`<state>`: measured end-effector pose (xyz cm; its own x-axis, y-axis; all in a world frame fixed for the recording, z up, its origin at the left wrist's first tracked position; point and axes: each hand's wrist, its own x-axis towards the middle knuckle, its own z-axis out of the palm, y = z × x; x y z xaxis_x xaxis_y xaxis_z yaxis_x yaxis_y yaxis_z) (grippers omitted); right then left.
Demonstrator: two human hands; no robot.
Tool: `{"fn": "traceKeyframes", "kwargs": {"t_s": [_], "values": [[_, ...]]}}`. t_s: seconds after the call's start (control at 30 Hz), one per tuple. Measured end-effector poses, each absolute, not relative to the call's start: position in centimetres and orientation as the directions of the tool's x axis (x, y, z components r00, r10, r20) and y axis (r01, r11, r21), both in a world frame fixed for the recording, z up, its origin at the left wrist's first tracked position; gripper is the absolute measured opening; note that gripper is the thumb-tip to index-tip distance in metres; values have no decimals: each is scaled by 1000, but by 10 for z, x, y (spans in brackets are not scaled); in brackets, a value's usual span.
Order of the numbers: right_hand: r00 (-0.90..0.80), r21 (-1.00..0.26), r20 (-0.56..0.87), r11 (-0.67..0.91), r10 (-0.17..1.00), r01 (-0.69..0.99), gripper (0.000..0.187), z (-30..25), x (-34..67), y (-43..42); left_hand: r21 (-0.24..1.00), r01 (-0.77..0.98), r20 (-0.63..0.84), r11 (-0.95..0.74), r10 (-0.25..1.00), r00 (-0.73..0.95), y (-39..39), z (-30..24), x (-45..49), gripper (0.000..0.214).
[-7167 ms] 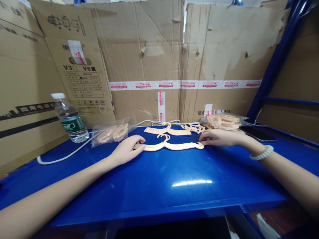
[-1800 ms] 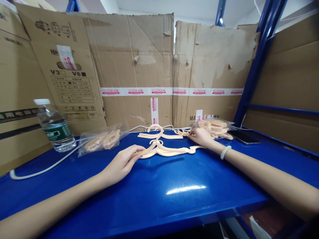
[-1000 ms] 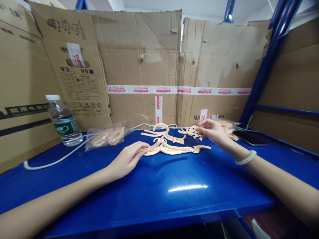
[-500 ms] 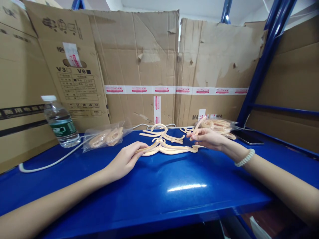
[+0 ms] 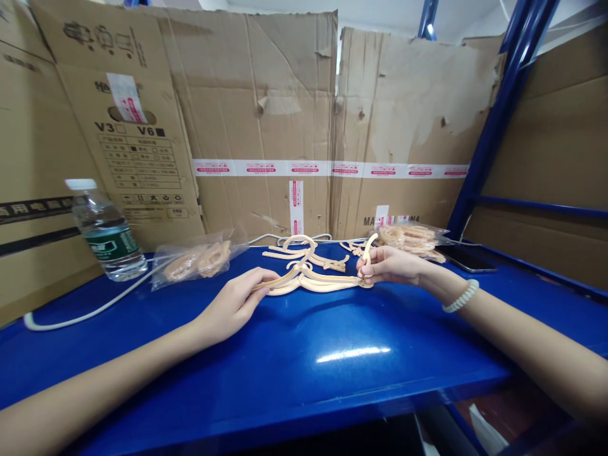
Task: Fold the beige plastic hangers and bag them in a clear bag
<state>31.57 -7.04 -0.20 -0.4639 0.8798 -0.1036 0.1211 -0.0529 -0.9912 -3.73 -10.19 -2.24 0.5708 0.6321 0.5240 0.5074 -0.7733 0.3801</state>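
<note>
A beige plastic clothes hanger [image 5: 327, 278] with a curved hook stands just above the blue shelf, its hook pointing away from me. My left hand [image 5: 244, 292] pinches the hanger's left end between thumb and fingers. At the right end, my right hand [image 5: 387, 265] grips a short curved beige strip [image 5: 367, 250], which rises from the fingers. The strip's lower end meets the hanger's right tip; whether the two are joined I cannot tell. Behind the hanger lie loose beige hanger pieces [image 5: 330, 261].
A water bottle [image 5: 107, 237] and a plastic bag of beige parts [image 5: 194, 261] stand at the left. Back right are another bagged pile [image 5: 411, 237] and a phone [image 5: 465, 258]. A white cable [image 5: 95, 312] crosses the blue shelf [image 5: 294, 373]; cardboard [image 5: 266, 133] walls the back.
My right hand has brought the curved strip to the hanger's right end and turned it more upright. My left hand keeps its hold. The view has shifted slightly.
</note>
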Motion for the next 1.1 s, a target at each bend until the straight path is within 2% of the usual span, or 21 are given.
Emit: {"fn": "traceKeyframes", "kwargs": {"t_s": [0.17,0.33,0.67,0.73,0.87,1.1], "values": [[-519,-988,-154,-114,841,109,28,-1,315,-73,363,506,529,-782,620,579,-103,-22,-37,21],[-552,-984,-180,-161,814,83,31,-3,312,-73,344,504,535,-792,607,588,-101,-23,-37,21],[-482,-982,-187,-168,856,82,26,-7,305,-74,326,508,523,-797,600,606,-103,-24,-38,22],[-417,-987,-156,-123,895,104,26,-9,301,-75,327,508,523,-797,600,605,-104,-24,-38,22],[-236,-992,16,46,972,121,27,-14,291,-77,340,505,526,-794,605,597,-104,-24,-38,21],[-193,-976,156,181,969,118,34,-16,284,-82,392,528,509,-754,655,558,-107,-21,-35,23]]}}
